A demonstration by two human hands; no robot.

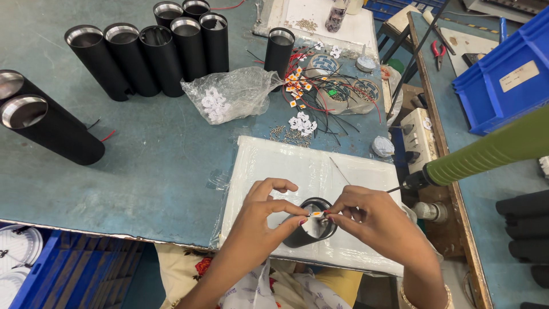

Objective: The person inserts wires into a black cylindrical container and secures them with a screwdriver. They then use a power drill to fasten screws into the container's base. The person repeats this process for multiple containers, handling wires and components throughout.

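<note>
A: Where are the hands just now?

B: Low in the centre of the frame, close together over the white plastic-wrapped board (274,157) on the desk (143,171). The left hand (264,213) and the right hand (366,217) meet fingertip to fingertip, both pinched on a small orange-and-white chip (316,214) with thin wires at it, held right at the mouth of a black tube (309,232) that leans against the board.

A: So neither hand is free?

B: No. Each is closed on that little chip; the left thumb and forefinger take one edge, the right fingers the other.

A: How should one handle that well?

B: I'd say grip only the edges, keep the chip level with the tube's opening, and let the wires trail loose so they don't kink. The tube looks free to roll, so steadying it with the heel of a hand seems wise.

A: What lies around?

B: More black tubes (166,51) stand in the upper left, a clear bag of white parts (229,94) sits just beside them, and a tangle of red and black wires (326,94) with more chips is at upper centre. A green-handled tool (486,151) pokes in from the right, its tip near the right hand, touching nothing that I can make out
</note>
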